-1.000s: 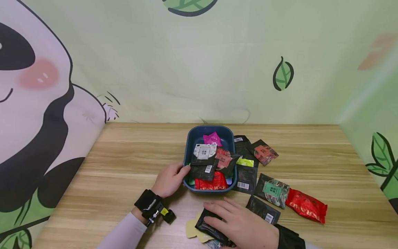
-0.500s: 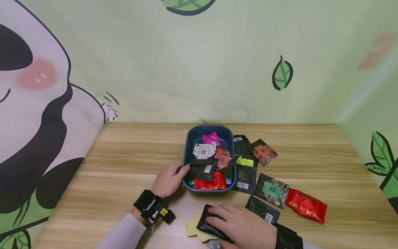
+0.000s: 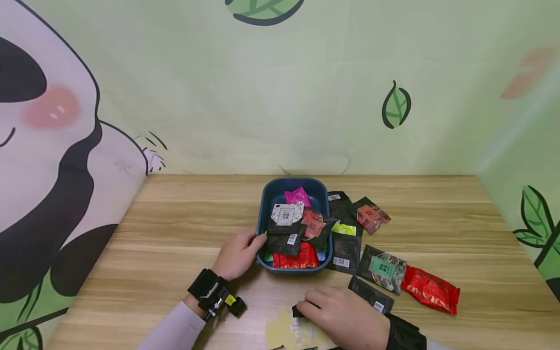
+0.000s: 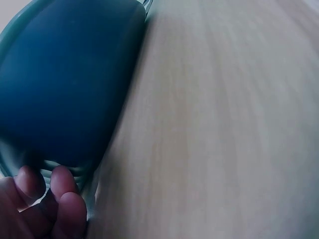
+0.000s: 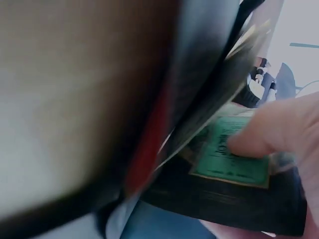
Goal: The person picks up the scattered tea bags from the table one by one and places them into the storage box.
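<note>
My left hand (image 3: 235,255) holds the near left side of a blue plastic basket (image 3: 260,214), thumb over the rim. In the left wrist view its fingertips (image 4: 70,214) curl at the slotted end of the basket. My right hand (image 3: 345,316), near the table's front edge, grips a black packet with a green label (image 5: 234,149). The thumb presses on the label in the right wrist view. From the head, only a dark corner of that packet shows past the fingers. Below the hand is a yellow piece with pale print (image 3: 282,330), partly covered.
Inside the basket lie several packets, among them a pink one (image 3: 297,196) and a red one (image 3: 297,256). Black packets (image 3: 345,250) are against its right side. Farther right are a green-labelled packet (image 3: 384,268) and a red packet (image 3: 430,290).
My right hand's fingers have drawn in, and the black packet has tipped out of sight beneath them. More of the yellow piece shows. The left hand and basket stay put.
</note>
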`<state>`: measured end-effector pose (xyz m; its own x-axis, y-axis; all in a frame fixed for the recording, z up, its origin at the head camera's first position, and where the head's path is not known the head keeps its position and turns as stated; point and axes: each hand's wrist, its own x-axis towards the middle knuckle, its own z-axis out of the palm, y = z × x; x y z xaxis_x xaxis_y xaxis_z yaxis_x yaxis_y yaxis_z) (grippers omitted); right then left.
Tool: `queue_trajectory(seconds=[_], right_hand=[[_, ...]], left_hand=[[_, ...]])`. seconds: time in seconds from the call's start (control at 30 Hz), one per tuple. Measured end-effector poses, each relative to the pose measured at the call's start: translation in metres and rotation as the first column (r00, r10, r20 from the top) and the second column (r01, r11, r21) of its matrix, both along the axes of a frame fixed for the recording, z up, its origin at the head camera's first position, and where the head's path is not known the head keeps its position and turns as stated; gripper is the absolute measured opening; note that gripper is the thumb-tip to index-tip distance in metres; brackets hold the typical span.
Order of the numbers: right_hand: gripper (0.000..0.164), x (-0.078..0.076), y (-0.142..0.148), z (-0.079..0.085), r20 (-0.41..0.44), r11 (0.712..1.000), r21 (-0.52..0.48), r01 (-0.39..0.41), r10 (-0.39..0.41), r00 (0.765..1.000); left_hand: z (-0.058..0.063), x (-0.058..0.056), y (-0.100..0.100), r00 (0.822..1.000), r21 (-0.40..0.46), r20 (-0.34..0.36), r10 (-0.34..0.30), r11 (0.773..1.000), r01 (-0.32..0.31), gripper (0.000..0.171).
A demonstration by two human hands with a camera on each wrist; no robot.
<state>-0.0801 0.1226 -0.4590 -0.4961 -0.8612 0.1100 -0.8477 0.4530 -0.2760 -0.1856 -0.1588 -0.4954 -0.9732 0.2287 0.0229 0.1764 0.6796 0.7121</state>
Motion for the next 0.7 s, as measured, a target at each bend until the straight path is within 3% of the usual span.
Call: queue_trajectory(seconds=[0.1, 0.3, 0.5, 0.7], right_hand=[[0.061, 0.000, 0.000, 0.003, -0.050, 0.999, -0.045, -0.009, 0.006, 0.999], [0.030, -0.004, 0.001, 0.017, -0.160, 0.986, -0.164, -0.012, -0.014, 0.987], [0.038, -0.020, 0.003, 0.040, -0.198, 0.966, -0.256, 0.044, -0.097, 0.976], [0.038, -0.043, 0.004, 0.052, -0.292, 0.956, -0.278, 0.090, -0.174, 0.941]], left_hand=[[0.000, 0.000, -0.001, 1.000, 0.000, 0.004, 0.001, 1.000, -0.001, 0.028], [0.000, 0.000, 0.000, 1.000, 0.007, 0.011, 0.002, 1.000, -0.002, 0.027], [0.002, 0.001, 0.001, 1.000, 0.006, -0.001, -0.003, 1.000, 0.003, 0.027], [0.003, 0.000, 0.000, 1.000, 0.008, -0.002, -0.004, 1.000, 0.004, 0.028]])
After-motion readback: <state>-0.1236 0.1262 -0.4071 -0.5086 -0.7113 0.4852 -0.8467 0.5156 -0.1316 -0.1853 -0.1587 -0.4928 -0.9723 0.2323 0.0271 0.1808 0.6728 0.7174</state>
